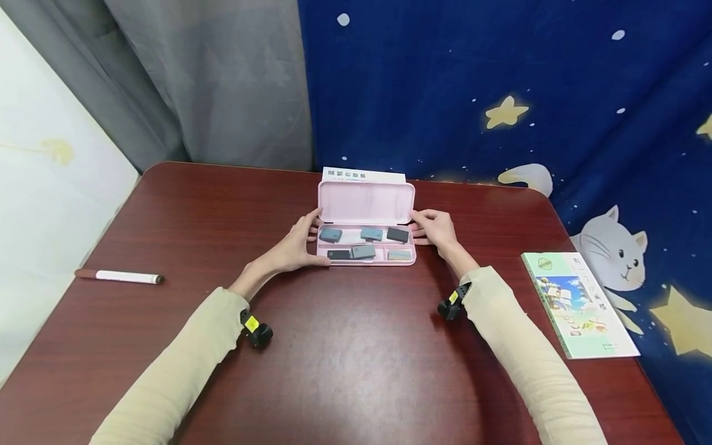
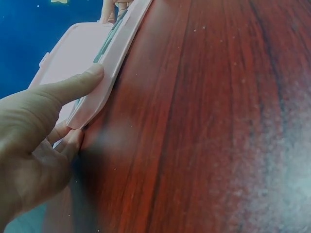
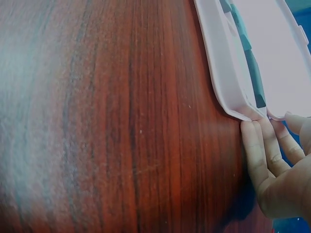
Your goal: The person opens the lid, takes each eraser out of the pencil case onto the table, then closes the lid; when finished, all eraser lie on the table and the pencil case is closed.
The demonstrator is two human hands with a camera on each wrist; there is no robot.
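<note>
A pink pencil case [image 1: 367,262] lies with its lid [image 1: 367,203] raised, hinge at the back. In its compartments are several erasers: bluish ones and a dark one [image 1: 397,235] in the back row, a grey one [image 1: 364,251] and another dark one in front, and a pale strip [image 1: 399,254] at front right. My left hand [image 1: 295,247] grips the case's left end, thumb [image 2: 90,80] along the front wall and other fingertips at the end. At the right end, extended fingers of my right hand [image 1: 436,230] touch the base, the thumb at the lid's corner.
Behind the lid a white box [image 1: 364,175] with printed characters shows in part. A white marker [image 1: 119,276] with a dark red cap lies at the left. A green and white book [image 1: 578,306] is at the table's right edge. Curtains hang behind the table.
</note>
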